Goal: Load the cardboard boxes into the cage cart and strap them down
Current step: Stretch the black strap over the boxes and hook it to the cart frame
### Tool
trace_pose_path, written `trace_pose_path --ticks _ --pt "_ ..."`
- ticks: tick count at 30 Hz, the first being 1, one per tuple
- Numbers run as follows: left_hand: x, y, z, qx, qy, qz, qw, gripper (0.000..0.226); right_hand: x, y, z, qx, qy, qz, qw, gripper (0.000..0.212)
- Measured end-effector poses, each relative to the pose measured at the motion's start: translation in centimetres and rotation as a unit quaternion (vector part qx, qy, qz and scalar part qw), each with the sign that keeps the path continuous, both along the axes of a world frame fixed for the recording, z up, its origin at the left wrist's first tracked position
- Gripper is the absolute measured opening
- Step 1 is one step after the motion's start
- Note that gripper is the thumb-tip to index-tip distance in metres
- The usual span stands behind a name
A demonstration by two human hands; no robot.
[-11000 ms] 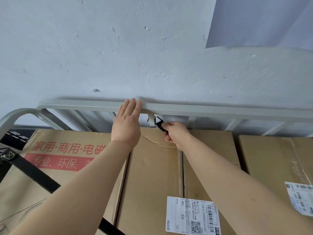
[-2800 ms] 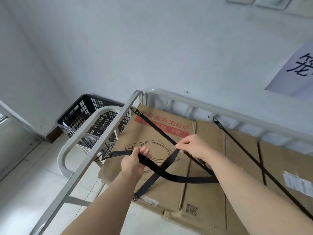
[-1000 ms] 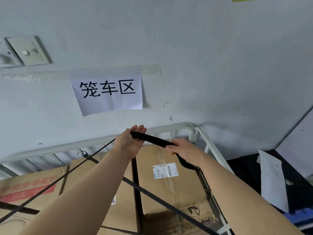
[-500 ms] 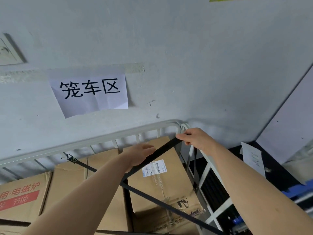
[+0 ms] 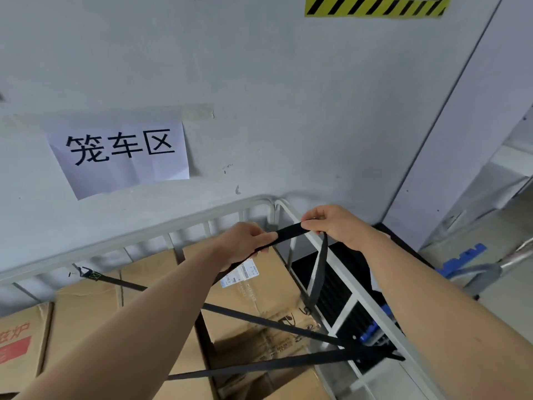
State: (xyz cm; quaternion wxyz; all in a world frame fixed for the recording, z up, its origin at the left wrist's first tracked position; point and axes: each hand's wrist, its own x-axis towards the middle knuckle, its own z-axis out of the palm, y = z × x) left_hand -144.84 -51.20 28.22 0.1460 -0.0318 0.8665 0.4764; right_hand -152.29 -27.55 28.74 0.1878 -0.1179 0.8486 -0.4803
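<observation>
While pinched taut, strap (image 5: 288,233) between both hands.

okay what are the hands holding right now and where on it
Both hands grip one black strap. The left hand closes around its flat run above the boxes; the right hand pinches it at the bend, where it drops beside the cart's side rail.

Bare forearms, sleeveless, ringless hands (image 5: 291,238)

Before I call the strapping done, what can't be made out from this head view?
- Free end of the black webbing strap: drops from the right hand behind the grey cage rail.
- Small hook: too small to tell if latched.
- Left hand and forearm cover the cardboard box's white label.
</observation>
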Motion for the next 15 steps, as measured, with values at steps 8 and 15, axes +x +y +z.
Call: trace_pose_path --ticks 8,15 --pt "-4.7 3.3 -0.3 0.031 0.005 0.022 0.999 0.027 -3.8 0.1 -1.8 0.004 -0.011 0.001 1.0 0.022" --pt "-13.5 6.0 -3.3 0.065 -0.024 0.062 0.996 0.017 -11.4 0.9 -5.5 -0.034 -0.05 0.015 0.998 0.018"
